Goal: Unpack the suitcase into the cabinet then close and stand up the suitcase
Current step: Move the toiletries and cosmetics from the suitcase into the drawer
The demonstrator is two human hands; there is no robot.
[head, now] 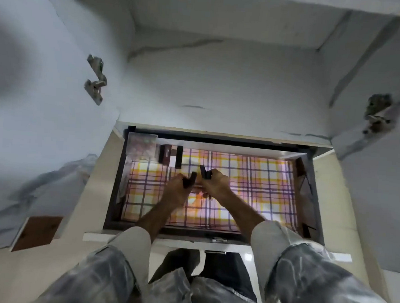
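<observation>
Both hands (178, 187) (216, 181) reach into drawer (318, 193), gripping dark pieces.

Drawer (318, 193) lined with plaid cloth (262, 190), clear box (142, 144) at back-left corner

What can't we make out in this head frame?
- Dark items in the left hand and right hand: motion blur, identity unclear.
- Clear box contents at the drawer's back left: too blurred.
- Suitcase: not in view.
- Drawer base: hidden under the plaid liner.
</observation>
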